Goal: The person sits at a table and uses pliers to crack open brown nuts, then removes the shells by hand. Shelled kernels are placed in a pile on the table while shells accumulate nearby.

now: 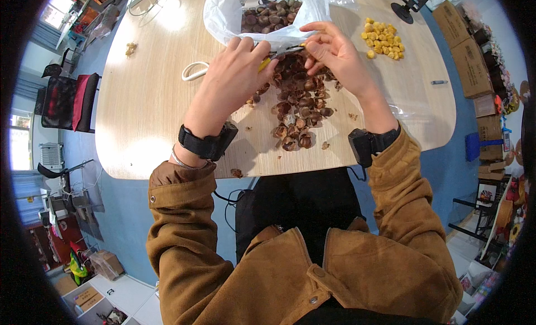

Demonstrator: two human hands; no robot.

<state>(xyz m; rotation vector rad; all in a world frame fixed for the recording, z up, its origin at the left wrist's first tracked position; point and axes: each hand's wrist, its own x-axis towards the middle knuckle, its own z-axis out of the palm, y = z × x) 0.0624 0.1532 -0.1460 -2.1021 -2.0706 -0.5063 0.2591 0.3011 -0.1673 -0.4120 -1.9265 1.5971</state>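
My left hand point(236, 71) is closed around a scissor-like metal tool point(291, 49) with a yellow part showing beside my thumb. A white loop point(195, 71), apparently its handle, sticks out left of that hand. At the tool's tip, my right hand point(331, 50) pinches a small yellow piece of chestnut point(303, 45), mostly hidden by the fingers. Beneath both hands spreads a pile of brown chestnut shells point(303, 99). Just beyond them, a white plastic bag point(217, 19) lies open around whole dark chestnuts point(270, 18).
Peeled yellow chestnuts point(382, 38) lie in a heap at the right of the wooden table point(142, 103). A black stand point(404, 9) is behind them. Clear plastic point(402, 111) and a small grey cylinder point(439, 82) lie further right. Shell scraps point(131, 49) sit far left.
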